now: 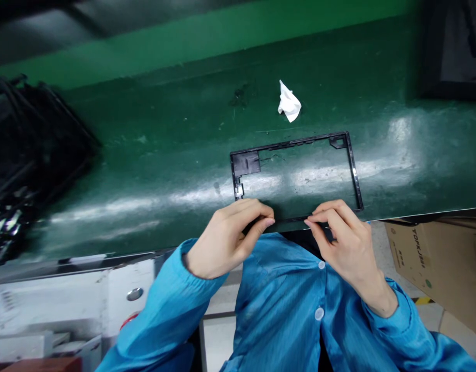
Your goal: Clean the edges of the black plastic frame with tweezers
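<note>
A thin black rectangular plastic frame (302, 140) lies on the green work surface, its near long side along the front edge. A flat square plate fills its far left corner, and a small bracket sits at its far right corner. My left hand (232, 235) is closed in a pinch at the near side, left of the middle. With thumb and fingers together, my right hand (344, 237) pinches the same side further right. A short stretch of dark rail shows between the two hands; the fingertips hide the rest of what they grip.
A crumpled white tissue (289, 102) lies beyond the frame. Blurred black frames (32, 139) are piled at the left. A dark-edged object (453, 51) stands at the far right. Below the bench's right side is a cardboard box (443, 263).
</note>
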A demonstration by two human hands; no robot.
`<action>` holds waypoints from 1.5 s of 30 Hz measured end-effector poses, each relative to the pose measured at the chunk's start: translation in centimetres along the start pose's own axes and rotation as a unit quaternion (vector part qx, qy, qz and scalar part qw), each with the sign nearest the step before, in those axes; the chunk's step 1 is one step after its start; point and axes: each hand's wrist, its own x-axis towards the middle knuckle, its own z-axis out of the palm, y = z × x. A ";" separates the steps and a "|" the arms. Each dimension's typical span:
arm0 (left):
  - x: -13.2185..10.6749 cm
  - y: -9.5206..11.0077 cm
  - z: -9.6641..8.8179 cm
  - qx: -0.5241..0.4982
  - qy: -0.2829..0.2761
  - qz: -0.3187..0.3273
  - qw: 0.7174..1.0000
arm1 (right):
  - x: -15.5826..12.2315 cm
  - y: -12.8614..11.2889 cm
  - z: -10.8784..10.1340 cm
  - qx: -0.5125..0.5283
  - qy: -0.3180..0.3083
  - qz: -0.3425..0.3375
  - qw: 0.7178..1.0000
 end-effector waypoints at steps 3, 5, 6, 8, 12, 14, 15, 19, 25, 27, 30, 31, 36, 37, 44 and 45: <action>-0.6 -0.3 -0.8 0.060 -0.020 0.031 0.998 | 0.0 0.0 0.0 0.000 -0.001 0.002 1.000; -1.0 -0.2 -1.2 0.102 -0.029 0.048 0.993 | 0.0 0.0 0.0 0.000 0.001 0.001 1.000; -1.2 0.0 -1.4 0.129 -0.034 0.056 0.990 | 0.1 -0.1 0.0 0.001 0.003 -0.001 1.000; -1.5 0.5 -1.6 0.187 -0.047 0.083 0.978 | 0.1 -0.1 0.0 0.001 0.007 -0.006 1.000; -1.5 0.9 -1.6 0.247 -0.056 0.122 0.960 | 0.2 -0.1 0.0 0.001 0.002 -0.004 1.000; -1.4 0.5 -1.7 0.254 -0.039 0.106 0.960 | 0.1 -0.1 0.0 0.001 0.002 -0.005 1.000; -1.4 0.2 -1.9 0.254 -0.032 0.095 0.962 | 0.1 -0.1 0.0 0.002 0.003 -0.006 1.000; -1.3 -1.0 -2.7 0.185 -0.024 0.059 0.981 | 0.1 0.0 0.1 0.006 0.005 -0.009 1.000; -0.8 -1.0 -0.3 -0.070 0.041 -0.001 0.997 | 0.2 0.0 0.0 0.007 0.009 0.003 1.000; -0.5 -0.5 1.7 -0.125 0.084 -0.038 0.988 | 0.1 -0.3 0.0 -0.002 0.021 0.008 1.000; 0.1 0.6 4.4 -0.163 0.125 -0.052 0.977 | 0.1 -0.8 0.2 -0.016 0.038 -0.004 0.999; 0.4 1.0 4.9 -0.158 0.129 -0.048 0.978 | 0.0 -1.0 0.4 -0.016 0.039 -0.013 0.999; 1.6 2.2 5.5 -0.099 0.133 -0.017 0.986 | -0.2 -0.8 1.1 -0.001 0.016 -0.030 0.999; 1.7 2.3 5.3 -0.093 0.126 -0.015 0.988 | -0.2 -0.6 1.2 -0.001 0.012 -0.032 0.999; 1.2 1.9 2.6 -0.047 0.054 -0.025 0.997 | -0.2 -0.4 1.1 0.003 0.002 -0.032 0.999; 1.1 1.8 2.1 -0.037 0.046 -0.022 0.998 | -0.2 -0.4 1.1 0.003 0.003 -0.032 0.999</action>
